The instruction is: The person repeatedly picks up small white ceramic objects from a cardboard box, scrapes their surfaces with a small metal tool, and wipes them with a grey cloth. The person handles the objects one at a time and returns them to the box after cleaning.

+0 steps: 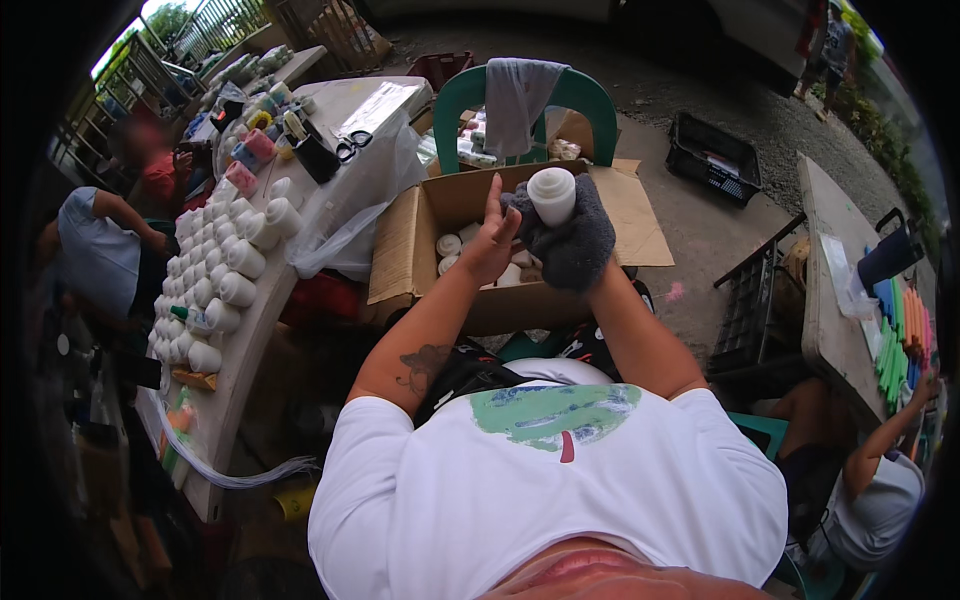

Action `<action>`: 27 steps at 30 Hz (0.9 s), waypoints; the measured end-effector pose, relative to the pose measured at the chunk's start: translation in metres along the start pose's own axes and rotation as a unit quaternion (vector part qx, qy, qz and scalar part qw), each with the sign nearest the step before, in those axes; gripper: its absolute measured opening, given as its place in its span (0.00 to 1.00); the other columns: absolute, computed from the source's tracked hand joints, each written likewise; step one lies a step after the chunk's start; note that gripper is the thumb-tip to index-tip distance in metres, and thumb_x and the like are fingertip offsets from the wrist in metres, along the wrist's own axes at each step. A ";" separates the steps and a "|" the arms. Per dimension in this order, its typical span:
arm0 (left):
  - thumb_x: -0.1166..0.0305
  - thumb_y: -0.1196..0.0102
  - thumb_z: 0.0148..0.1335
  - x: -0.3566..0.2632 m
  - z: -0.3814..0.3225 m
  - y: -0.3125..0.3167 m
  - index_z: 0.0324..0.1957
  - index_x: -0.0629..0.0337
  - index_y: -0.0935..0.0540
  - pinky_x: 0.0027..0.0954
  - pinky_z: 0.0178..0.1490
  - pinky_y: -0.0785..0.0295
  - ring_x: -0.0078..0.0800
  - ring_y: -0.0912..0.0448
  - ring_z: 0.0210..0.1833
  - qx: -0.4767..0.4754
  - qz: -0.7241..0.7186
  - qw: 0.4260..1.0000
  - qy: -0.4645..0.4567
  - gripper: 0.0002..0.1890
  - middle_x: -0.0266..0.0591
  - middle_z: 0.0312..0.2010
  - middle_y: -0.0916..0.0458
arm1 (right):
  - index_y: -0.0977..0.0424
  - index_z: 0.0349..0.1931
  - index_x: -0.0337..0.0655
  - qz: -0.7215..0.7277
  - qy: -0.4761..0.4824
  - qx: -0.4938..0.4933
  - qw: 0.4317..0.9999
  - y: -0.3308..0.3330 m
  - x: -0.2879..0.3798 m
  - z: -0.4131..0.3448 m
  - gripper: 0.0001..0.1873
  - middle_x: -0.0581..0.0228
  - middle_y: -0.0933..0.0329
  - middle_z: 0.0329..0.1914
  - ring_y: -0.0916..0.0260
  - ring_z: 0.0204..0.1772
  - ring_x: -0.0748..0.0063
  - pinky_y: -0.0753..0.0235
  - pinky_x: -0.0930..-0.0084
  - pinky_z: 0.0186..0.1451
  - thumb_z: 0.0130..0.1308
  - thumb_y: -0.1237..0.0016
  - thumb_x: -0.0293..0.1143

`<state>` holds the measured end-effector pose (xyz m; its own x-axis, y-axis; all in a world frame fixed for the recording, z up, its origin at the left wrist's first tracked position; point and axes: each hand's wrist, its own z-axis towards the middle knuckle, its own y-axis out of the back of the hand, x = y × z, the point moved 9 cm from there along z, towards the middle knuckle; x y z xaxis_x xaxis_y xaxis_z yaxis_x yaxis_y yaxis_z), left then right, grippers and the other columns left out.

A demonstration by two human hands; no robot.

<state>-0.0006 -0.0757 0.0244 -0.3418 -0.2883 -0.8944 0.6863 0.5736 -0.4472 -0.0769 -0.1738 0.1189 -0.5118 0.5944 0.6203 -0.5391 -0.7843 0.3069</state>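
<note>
My right hand (574,240) is wrapped in a dark grey cloth (577,251) and grips a white pillar candle (553,196) with a stepped round end facing up. Close beside it on the left is my left hand (491,236), palm turned towards the candle, fingers apart, nothing in its grasp. Both are over an open cardboard box (397,251), in which several white candles (448,245) lie. To the left, rows of similar white candles (245,259) cover part of a long table (274,315).
Black-handled scissors (353,145) and a plastic bag (352,202) are on the left table. A green plastic chair (450,112) with a towel (517,105) stands behind the box. A black crate (712,161) sits on the ground. Coloured sticks lie on the right table (832,300); people sit at both sides.
</note>
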 end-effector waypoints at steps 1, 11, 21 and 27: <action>0.46 0.41 0.61 0.007 0.002 0.025 0.70 0.47 0.53 0.36 0.60 0.35 0.35 0.32 0.61 -0.098 -0.003 0.995 0.025 0.44 0.44 0.63 0.38 | 0.30 0.43 0.37 -0.003 -0.012 -0.027 1.000 0.004 0.003 0.007 0.17 0.56 0.22 0.35 0.23 0.38 0.62 0.25 0.72 0.41 0.55 0.39 0.28; 0.60 0.50 0.69 0.084 0.041 0.045 0.58 0.58 0.28 0.27 0.43 0.29 0.24 0.23 0.40 -0.061 0.111 0.990 0.064 0.20 0.37 0.44 0.20 | 0.28 0.39 0.37 0.405 -0.219 -0.058 0.886 -0.023 -0.012 0.045 0.17 0.60 0.23 0.33 0.24 0.40 0.66 0.26 0.74 0.42 0.57 0.38 0.37; 0.50 0.52 0.69 -0.028 0.019 -0.025 0.65 0.57 0.39 0.38 0.67 0.33 0.33 0.30 0.64 0.120 -0.220 0.966 -0.063 0.31 0.41 0.62 0.31 | 0.36 0.58 0.35 0.326 -0.122 0.069 0.935 -0.042 -0.047 0.019 0.21 0.61 0.32 0.57 0.30 0.55 0.70 0.29 0.71 0.61 0.67 0.49 0.29; 0.44 0.62 0.70 -0.032 0.016 -0.004 0.64 0.59 0.35 0.44 0.69 0.37 0.41 0.30 0.63 0.052 -0.235 0.969 -0.061 0.32 0.47 0.61 0.30 | 0.35 0.59 0.36 0.352 -0.197 0.064 0.913 -0.051 -0.059 -0.008 0.24 0.59 0.32 0.60 0.34 0.61 0.68 0.34 0.70 0.67 0.62 0.45 0.25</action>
<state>0.0175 -0.0809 0.0552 -0.5574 -0.5910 -0.5831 0.5374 0.2785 -0.7960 -0.0239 -0.1673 0.0610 -0.4080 -0.1556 0.8996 -0.0732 -0.9766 -0.2022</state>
